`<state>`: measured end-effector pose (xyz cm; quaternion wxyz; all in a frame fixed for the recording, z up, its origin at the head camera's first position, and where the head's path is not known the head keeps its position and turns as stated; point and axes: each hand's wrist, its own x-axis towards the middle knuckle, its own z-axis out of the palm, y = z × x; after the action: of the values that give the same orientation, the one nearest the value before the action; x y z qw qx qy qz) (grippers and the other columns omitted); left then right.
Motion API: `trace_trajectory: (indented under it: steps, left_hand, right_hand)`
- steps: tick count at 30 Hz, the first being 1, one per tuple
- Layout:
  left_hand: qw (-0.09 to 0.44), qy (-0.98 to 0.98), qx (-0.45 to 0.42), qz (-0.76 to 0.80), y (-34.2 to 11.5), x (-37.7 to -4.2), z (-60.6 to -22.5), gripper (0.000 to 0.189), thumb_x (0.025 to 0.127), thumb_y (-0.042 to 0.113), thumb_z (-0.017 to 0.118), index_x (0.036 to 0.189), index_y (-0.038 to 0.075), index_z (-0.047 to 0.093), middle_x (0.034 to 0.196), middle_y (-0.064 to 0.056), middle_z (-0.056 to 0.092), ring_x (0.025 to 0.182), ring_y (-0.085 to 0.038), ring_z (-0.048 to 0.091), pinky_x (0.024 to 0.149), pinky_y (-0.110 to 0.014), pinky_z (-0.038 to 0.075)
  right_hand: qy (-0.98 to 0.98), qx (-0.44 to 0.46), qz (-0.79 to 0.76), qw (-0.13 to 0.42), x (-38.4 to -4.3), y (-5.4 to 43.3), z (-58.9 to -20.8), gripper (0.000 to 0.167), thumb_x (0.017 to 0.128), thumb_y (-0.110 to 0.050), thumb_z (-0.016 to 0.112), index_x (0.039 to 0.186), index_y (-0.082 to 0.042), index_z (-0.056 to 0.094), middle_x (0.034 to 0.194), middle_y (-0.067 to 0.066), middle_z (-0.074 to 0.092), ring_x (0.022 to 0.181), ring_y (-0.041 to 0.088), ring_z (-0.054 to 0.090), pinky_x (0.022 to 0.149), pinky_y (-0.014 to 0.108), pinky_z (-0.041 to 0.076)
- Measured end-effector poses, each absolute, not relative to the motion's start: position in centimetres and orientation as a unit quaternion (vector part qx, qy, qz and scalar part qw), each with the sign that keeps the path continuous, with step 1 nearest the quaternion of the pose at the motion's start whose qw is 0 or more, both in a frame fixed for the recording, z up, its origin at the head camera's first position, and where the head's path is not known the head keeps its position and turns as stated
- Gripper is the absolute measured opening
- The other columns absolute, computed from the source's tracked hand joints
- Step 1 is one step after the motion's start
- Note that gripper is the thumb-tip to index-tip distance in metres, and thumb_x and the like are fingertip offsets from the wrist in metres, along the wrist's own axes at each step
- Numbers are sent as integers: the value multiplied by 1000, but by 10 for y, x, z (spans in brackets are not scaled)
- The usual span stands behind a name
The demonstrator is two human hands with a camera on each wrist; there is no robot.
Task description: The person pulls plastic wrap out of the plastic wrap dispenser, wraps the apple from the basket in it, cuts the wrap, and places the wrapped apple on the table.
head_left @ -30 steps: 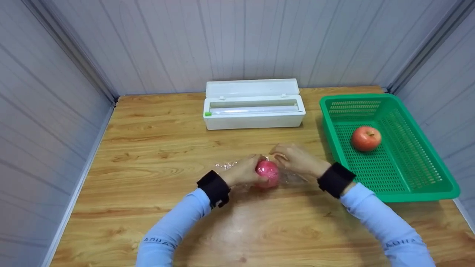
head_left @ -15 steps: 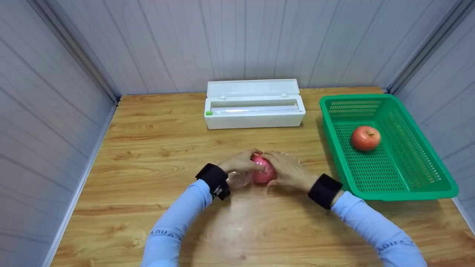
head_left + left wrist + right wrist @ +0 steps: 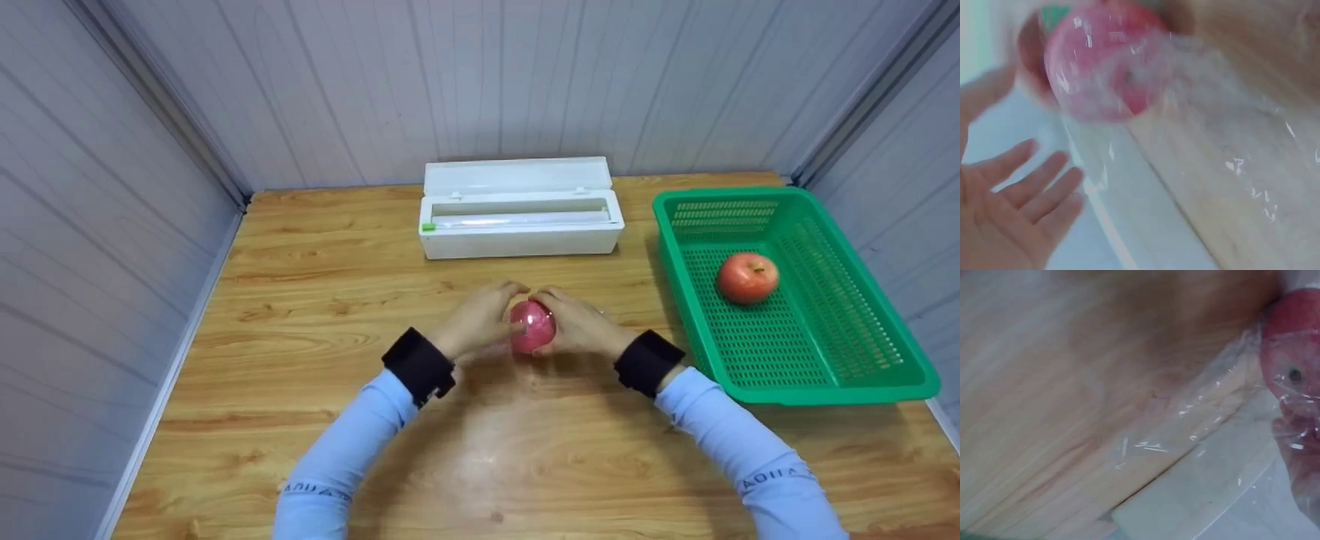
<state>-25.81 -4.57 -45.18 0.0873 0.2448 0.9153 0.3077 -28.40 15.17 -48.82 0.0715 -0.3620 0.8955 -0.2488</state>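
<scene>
Near the middle of the table, a pinkish-red apple [image 3: 532, 330] is covered in clear cling film [image 3: 1230, 157]. My right hand [image 3: 581, 322] grips it from the right side, and its fingers [image 3: 1297, 450] show beside the apple in the right wrist view. My left hand [image 3: 476, 322] is at the apple's left; in the left wrist view its fingers [image 3: 1044, 180] are spread and apart from the fruit. A loose, wrinkled sheet of film trails off the apple in both wrist views. Both wrist views are blurred.
Behind the hands, a white cling film box [image 3: 521, 241] stands with its lid up and a roll inside. A green plastic basket [image 3: 694, 345] at the right holds another red apple [image 3: 748, 277]. Pale panel walls [image 3: 480, 90] enclose the wooden table [image 3: 322, 285].
My right hand has come from beside the apple to grip it. My left hand has loosened from the apple. The apple has shifted slightly toward the back, and its film lies closer around it.
</scene>
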Motion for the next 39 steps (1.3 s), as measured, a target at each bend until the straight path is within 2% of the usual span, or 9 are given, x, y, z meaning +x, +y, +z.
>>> trace_trajectory:
  steps: [3,6,11,16,19,24,31,33,39]
  left_hand:
    - [-6,920,307,242,-40,-246,-459,52,79,20,70,125,5,52,126,-11,53,115,-24,52,99,-35,43]
    - [-67,919,348,175,-38,-240,-475,59,79,24,70,130,4,48,131,-13,48,120,-26,48,103,-37,39]
    - [-106,918,368,104,-38,-241,-500,81,76,27,74,141,4,32,141,-15,38,127,-29,39,108,-43,31]
    - [-135,914,369,103,-38,-250,-515,83,72,26,76,140,5,34,141,-15,38,127,-30,39,108,-45,31]
    - [-142,913,365,114,-36,-255,-519,79,73,24,75,139,6,36,140,-15,39,126,-30,40,107,-46,32]
    - [-138,917,354,120,-33,-261,-515,75,75,24,73,138,7,37,139,-13,41,125,-28,42,106,-43,35]
    - [-104,929,332,125,-30,-268,-505,74,78,30,70,139,5,36,138,-13,42,124,-27,43,108,-38,33]
    - [-93,934,322,125,-30,-271,-502,75,78,33,70,140,6,36,137,-12,43,124,-27,43,108,-40,32]
    - [-61,946,296,115,-29,-275,-496,80,77,41,70,141,10,33,140,-10,41,127,-27,41,110,-43,29]
  right_hand:
    - [898,-345,-252,99,-291,151,-484,78,64,-33,81,127,-4,47,115,9,52,104,25,55,90,38,49]
    - [902,-334,-246,120,-297,150,-481,77,64,-34,80,127,-3,47,114,11,53,104,26,55,91,39,48]
    - [905,-304,-249,161,-303,149,-478,77,64,-36,80,125,-1,48,114,13,53,104,27,54,92,40,47]
    - [902,-266,-270,205,-306,148,-477,75,65,-35,77,127,-3,47,113,10,53,100,24,53,87,36,47]
    - [899,-264,-272,218,-306,148,-477,75,68,-31,73,130,-2,44,112,11,54,98,24,54,84,35,49]
    - [891,-264,-295,222,-306,151,-478,77,73,-29,68,137,-3,34,121,12,54,107,24,54,91,36,46]
    - [918,-284,-235,147,-291,149,-465,76,80,-31,66,138,4,33,140,23,37,130,35,35,107,48,31]
    - [925,-279,-220,133,-288,149,-462,78,80,-29,68,138,7,31,140,26,34,130,38,32,107,51,30]
    - [927,-290,-218,101,-289,151,-465,69,77,-16,72,134,7,38,127,22,48,118,36,46,101,48,38]
